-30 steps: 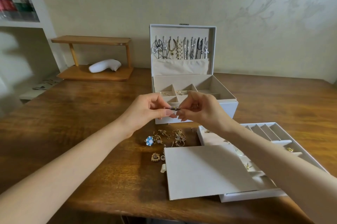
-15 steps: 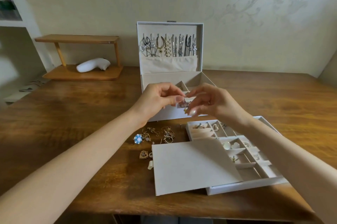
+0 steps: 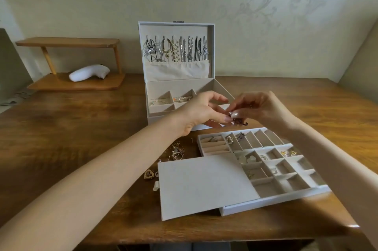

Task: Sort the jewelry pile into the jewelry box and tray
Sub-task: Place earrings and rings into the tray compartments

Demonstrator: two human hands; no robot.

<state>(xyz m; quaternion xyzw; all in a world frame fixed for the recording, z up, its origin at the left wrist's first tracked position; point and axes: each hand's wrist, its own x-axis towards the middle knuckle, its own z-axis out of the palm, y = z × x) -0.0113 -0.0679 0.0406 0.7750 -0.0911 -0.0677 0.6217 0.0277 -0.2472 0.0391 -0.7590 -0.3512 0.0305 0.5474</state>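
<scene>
A white jewelry box (image 3: pixel 223 91) stands open at the back of the table, with necklaces hung in its lid and bracelets in two front compartments. A white divided tray (image 3: pixel 263 202) lies in front of it, to the right, half covered by a flat beige lid (image 3: pixel 202 185). My left hand (image 3: pixel 201 111) and my right hand (image 3: pixel 257 108) meet above the tray's far edge and together pinch a small dark earring (image 3: pixel 240 122). The loose jewelry pile (image 3: pixel 177 151) lies on the table left of the tray, partly hidden by my left forearm.
A gold heart pendant (image 3: pixel 149 174) and a small white piece (image 3: pixel 156 186) lie beside the beige lid. A wooden two-tier shelf (image 3: pixel 73 85) holding a white object (image 3: pixel 89 72) stands at the back left. The table's front edge runs close below the tray.
The view has swung left and down, so box and tray sit further right. Both hands moved down and right from in front of the box to above the tray's far edge, still pinching the small piece.
</scene>
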